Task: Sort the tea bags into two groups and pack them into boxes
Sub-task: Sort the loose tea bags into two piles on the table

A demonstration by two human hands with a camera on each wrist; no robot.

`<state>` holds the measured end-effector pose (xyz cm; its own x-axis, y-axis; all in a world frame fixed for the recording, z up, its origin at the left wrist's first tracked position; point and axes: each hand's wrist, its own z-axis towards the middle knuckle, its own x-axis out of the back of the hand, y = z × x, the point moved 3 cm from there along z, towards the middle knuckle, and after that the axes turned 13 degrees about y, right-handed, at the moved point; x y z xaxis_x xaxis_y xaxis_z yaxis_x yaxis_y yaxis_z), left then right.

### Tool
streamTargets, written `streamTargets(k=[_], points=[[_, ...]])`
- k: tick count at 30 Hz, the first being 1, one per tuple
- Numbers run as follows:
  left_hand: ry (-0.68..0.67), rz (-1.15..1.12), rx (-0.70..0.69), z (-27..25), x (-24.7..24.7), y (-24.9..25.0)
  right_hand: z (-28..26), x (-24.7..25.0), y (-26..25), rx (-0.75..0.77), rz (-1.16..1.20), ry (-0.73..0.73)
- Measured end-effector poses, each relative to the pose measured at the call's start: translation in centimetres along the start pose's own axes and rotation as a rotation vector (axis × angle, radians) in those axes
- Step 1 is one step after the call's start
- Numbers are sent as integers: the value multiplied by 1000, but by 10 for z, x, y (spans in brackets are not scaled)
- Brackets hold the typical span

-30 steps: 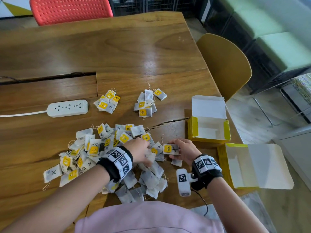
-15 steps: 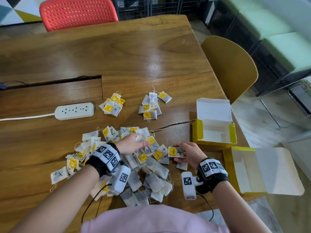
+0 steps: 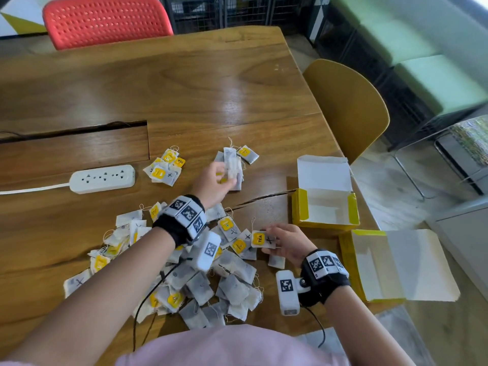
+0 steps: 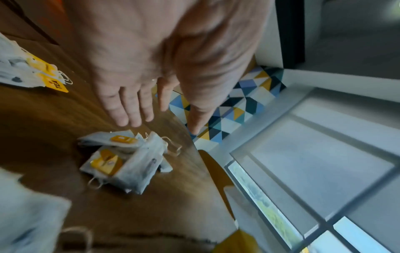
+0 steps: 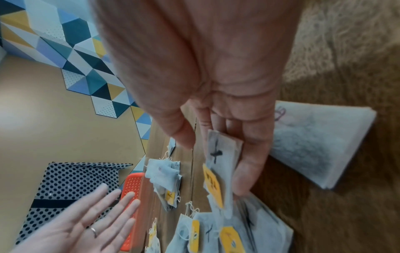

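My left hand [image 3: 221, 179] hovers flat over the far right small pile of tea bags [image 3: 239, 165], fingers [image 4: 129, 109] straight and holding nothing; in the left wrist view that pile [image 4: 121, 159] lies just below them. My right hand [image 3: 274, 240] pinches a tea bag [image 3: 262, 239] with a yellow TEA tag and a black cross [image 5: 216, 152], at the right edge of the big mixed heap [image 3: 200, 270]. A second small pile [image 3: 165, 169] lies farther left. Two open yellow boxes [image 3: 299, 210] [image 3: 348, 262] stand to the right, nothing visible inside them.
A white power strip [image 3: 103, 178] with its cord lies at the left, beside a cable slot [image 3: 74, 133] in the wooden table [image 3: 184, 88]. A yellow chair [image 3: 348, 107] stands at the right edge, a red chair [image 3: 105, 19] at the far side.
My left hand has left the big heap, gone forward to the far right small pile and opened there. My right hand still holds the crossed tea bag in the same place.
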<state>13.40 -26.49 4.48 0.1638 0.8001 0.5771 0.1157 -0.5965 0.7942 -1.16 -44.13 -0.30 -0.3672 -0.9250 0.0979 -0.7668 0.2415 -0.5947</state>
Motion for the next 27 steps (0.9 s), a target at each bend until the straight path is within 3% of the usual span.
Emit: streamTargets(k=[4,9,12,14,16,20,24,25,27], points=[[-153,228,-175,-34,-17,-29,0,5,1,122,-98,38],[-292,378,-326,-61,-41,-41,6,8,4,139,-117,83],[-326,578,-496,-66,-55,-33,6,7,4,175,-169,93],[-325,602,-505,-65,-58,-29,6,6,4,201,-203,100],[-301,475,-393,-62,-56,-29,5,4,3,216,-185,105],[-195,196,-5,-53,-49,-36,-7,-6,-11,286,-92,40],[-325,-604,659,-63,-50,-36,-20,-27,-30,568,-207,7],[-356,-734,757,-65,-49,-37,-21,-33,-33,644,-273,13],[-400,-789,824,-69,-46,-38,-25,-44,-38,767,-405,34]])
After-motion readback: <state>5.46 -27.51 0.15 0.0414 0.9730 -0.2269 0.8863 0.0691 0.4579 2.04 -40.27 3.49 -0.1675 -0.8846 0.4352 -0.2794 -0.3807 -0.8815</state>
